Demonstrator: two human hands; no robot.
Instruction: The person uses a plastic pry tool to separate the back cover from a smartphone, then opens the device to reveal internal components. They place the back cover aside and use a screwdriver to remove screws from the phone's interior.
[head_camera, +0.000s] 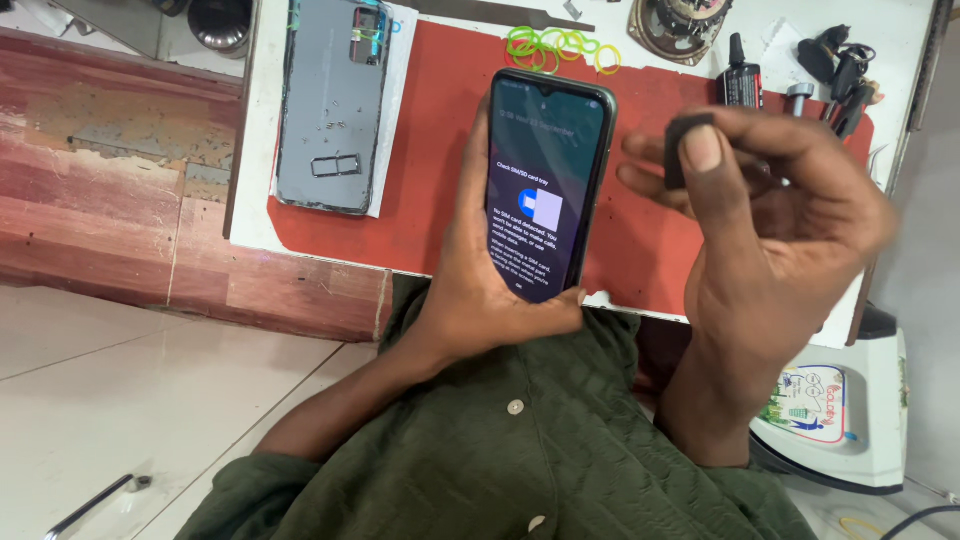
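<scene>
My left hand grips a dark smartphone upright above the red mat, its screen lit with a message and a blue-and-white icon. My right hand hovers to the right of the phone, thumb and fingers pinching a small black square piece. The two hands are apart, with a strip of red mat between them.
A grey phone back cover with a card tray on it lies on white paper at the mat's left. Green and yellow rubber bands, a round speaker part, a small black bottle and dark tools sit along the far edge. A white device stands at lower right.
</scene>
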